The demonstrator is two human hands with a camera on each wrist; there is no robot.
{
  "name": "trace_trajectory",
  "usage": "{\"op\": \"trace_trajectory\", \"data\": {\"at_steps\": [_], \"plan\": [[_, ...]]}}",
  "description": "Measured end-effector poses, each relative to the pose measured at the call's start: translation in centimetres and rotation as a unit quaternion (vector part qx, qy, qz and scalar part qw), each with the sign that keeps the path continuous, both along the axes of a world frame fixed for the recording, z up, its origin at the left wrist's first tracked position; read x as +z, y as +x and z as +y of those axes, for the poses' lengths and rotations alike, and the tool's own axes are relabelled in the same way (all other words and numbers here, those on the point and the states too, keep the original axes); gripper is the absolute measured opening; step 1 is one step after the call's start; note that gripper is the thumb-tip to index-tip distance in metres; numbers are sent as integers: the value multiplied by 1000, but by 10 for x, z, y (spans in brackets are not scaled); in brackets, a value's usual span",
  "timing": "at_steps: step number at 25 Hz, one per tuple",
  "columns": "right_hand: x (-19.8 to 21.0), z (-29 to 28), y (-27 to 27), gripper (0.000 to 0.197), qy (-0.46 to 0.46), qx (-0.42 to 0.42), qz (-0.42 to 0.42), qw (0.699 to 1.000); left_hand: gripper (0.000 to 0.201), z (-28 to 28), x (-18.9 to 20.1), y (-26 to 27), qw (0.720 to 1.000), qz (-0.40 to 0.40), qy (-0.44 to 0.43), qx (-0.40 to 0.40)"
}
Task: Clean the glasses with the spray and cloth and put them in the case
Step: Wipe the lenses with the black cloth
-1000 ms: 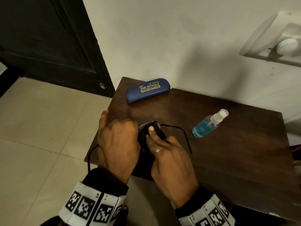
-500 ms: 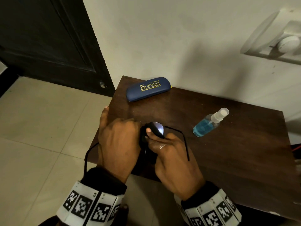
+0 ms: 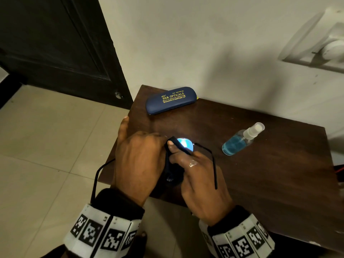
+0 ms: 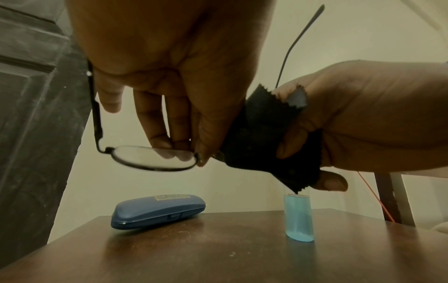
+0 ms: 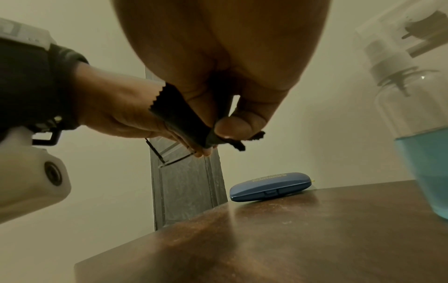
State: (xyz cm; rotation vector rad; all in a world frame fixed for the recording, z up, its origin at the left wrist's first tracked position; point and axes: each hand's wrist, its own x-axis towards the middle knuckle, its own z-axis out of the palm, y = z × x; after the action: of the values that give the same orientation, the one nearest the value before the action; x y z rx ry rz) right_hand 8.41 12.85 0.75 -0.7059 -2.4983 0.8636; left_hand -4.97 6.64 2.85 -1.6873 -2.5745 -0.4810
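Thin black-framed glasses (image 3: 184,144) are held just above the table's near-left corner, temples unfolded. My left hand (image 4: 179,145) pinches the frame at the bridge side of the left lens (image 4: 155,157). A dark cloth (image 3: 170,162) is folded over the other lens, and my right hand (image 3: 174,148) pinches it there, thumb on top. Beside the thumb, the bare part of that lens glares bright. The blue case (image 3: 171,100) lies closed at the table's far-left corner. The spray bottle (image 3: 242,139), with blue liquid and a white pump, stands to the right of my hands.
The dark wooden table (image 3: 260,183) is small and stands against a pale wall; its left and near edges drop to a tiled floor (image 3: 46,146). A dark door (image 3: 55,43) is at the far left. A white switch box (image 3: 320,47) sits on the wall at upper right.
My right thumb and the cloth have slid left across the lens, uncovering its right part, which now glares bright. Both hands keep their hold in about the same place.
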Motion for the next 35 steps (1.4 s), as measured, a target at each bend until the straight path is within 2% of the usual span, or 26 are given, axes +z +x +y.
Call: {"op": "trace_trajectory", "data": {"at_steps": [4,8,13,15,18,21,24,27,30,33,35], "plan": [[4,2,3,43,16,10,-22,1000,46,-3,-1,-6,1000,-4,-8,15],[6,-3,3,50,37,-29,-65,997,47,1,-2,-3,999,7,-32,21],[5,-3,-1,44,-11,-26,-30,999,46,2,-1,5,999,1,-46,-6],[9,-2,0,44,36,-71,-51,995,46,3,-1,3,999,1,-45,-1],[15,-7,1,44,47,-140,-83,986,44,5,1,1,996,49,-69,21],[14,-12,-1,46,45,-94,-97,990,43,2,-2,2,999,-16,-42,5],[14,-10,1,32,42,-44,-85,995,42,2,-3,2,999,-5,-39,20],[19,-8,1,20,59,-110,-92,988,39,1,-1,-3,998,1,-40,46],[18,-6,-1,37,58,-132,-75,987,45,3,-1,3,999,-3,-34,41],[15,-5,-1,53,-3,-86,-79,993,47,5,-4,8,998,3,-51,20],[13,-7,0,51,9,-43,-92,995,46,3,-4,3,999,-10,-34,22]]}}
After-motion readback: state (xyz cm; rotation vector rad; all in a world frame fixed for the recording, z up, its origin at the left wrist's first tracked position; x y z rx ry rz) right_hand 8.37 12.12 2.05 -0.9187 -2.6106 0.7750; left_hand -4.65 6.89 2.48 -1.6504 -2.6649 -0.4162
